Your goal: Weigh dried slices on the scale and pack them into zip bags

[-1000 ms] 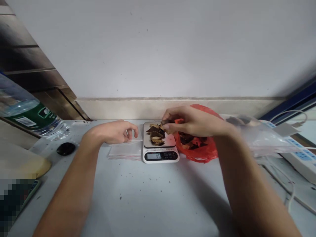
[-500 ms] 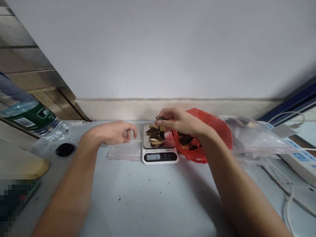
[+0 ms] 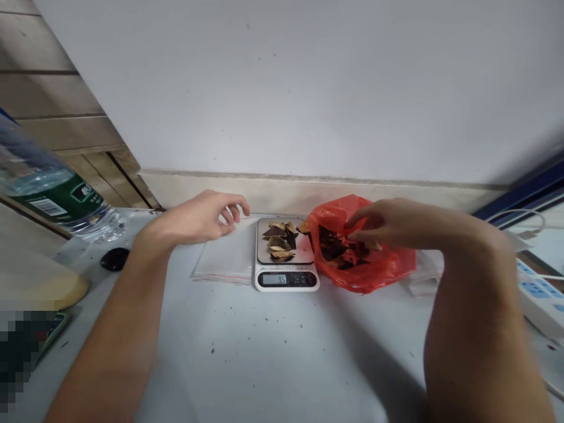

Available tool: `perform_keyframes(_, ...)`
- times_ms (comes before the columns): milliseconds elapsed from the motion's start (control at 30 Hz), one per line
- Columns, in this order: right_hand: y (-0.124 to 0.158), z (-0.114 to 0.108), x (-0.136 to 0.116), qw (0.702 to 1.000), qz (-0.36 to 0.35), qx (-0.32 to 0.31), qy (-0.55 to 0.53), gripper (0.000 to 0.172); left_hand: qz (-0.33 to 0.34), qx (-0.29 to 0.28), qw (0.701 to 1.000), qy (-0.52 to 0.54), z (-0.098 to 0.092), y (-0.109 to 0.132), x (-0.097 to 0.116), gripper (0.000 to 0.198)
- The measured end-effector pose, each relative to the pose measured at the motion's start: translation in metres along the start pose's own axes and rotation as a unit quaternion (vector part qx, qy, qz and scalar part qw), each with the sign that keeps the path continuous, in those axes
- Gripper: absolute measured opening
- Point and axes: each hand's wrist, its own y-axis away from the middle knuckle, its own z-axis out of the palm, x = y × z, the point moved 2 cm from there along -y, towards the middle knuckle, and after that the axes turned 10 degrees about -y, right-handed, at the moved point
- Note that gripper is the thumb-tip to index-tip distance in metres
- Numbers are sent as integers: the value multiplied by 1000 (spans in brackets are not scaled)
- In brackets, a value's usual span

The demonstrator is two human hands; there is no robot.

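A small white digital scale (image 3: 286, 278) stands on the pale table, reading 95, with several brown dried peel pieces (image 3: 280, 239) on its steel plate. To its right lies an open red plastic bag (image 3: 374, 271) with more dark pieces inside. My right hand (image 3: 388, 223) hovers over the bag's mouth, fingers curled and pinched; what they hold is hidden. My left hand (image 3: 200, 217) is raised just left of the scale, above a stack of clear zip bags (image 3: 224, 261), fingers loosely curled and apart, holding nothing.
A water bottle (image 3: 48, 191) lies at the far left, with a black cap (image 3: 114, 258) near it. A white power strip (image 3: 540, 294) and cables sit at the right edge. A low ledge and wall close off the back. Crumbs dot the table.
My right hand left the scale plate and moved right to the red bag's mouth. My left hand lifted off the clear bags. The scale still reads 95.
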Motion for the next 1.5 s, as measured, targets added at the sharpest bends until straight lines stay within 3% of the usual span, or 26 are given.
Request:
perform_keyframes(67, 3, -1, -2, 999, 9, 36, 17, 26, 7, 39, 999, 17, -2, 1, 5, 33)
perform_keyframes(200, 4, 10, -31, 978, -167, 101, -74, 29, 23, 108, 993, 48, -4, 0, 18, 26)
perform_keyframes(267, 0, 21, -50, 954, -256, 88, -129, 35, 27, 136, 988, 64, -3, 0, 24, 23)
perform_keyframes(333, -6, 33, -67, 943, -289, 62, -150, 32, 32, 160, 983, 83, -3, 0, 29, 23)
perform_keyframes(400, -15, 45, -78, 947, -285, 43, -141, 29, 36, 186, 977, 95, -4, 1, 34, 24)
perform_keyframes(467, -23, 52, -83, 958, -241, 58, -142, 37, 34, 228, 968, 96, -6, 3, 37, 21)
perform_keyframes(567, -31, 53, -80, 947, -182, 160, -209, 18, 57, 290, 952, 79, -8, 6, 41, 23)
perform_keyframes(600, -32, 52, -79, 933, -185, 196, -239, 20, 77, 286, 952, 70, -7, 6, 41, 33)
perform_keyframes(667, -32, 49, -76, 899, -221, 237, -293, 28, 125, 230, 964, 47, -3, 4, 42, 71)
perform_keyframes(733, -31, 46, -75, 877, -262, 227, -333, 18, 148, 156, 976, 30, 3, 1, 42, 110)
perform_keyframes(767, -30, 45, -75, 870, -280, 209, -348, 13, 145, 135, 980, 24, 5, -1, 41, 119)
perform_keyframes(867, -30, 45, -75, 866, -303, 130, -375, 6, 118, 133, 984, 10, 7, -3, 40, 101)
perform_keyframes(967, -32, 46, -70, 897, -239, 150, -341, 12, 89, 104, 990, -15, 5, -3, 34, 75)
perform_keyframes(1067, -36, 48, -62, 955, -126, 198, -180, 25, 56, 16, 997, -47, 6, 0, 22, 74)
perform_keyframes(1133, -40, 53, -58, 984, -71, 156, -53, 41, 39, -40, 996, -64, 8, 1, 13, 78)
perform_keyframes(1200, -43, 58, -56, 993, -42, 105, 25, 49, 28, -72, 994, -71, 10, 1, 8, 81)
perform_keyframes(1367, -48, 60, -57, 993, -49, 91, 50, 44, 25, -83, 995, -46, 12, 1, 7, 79)
perform_keyframes(1500, -48, 58, -59, 991, -111, 69, -42, 32, 43, -80, 996, -25, 9, 3, 8, 68)
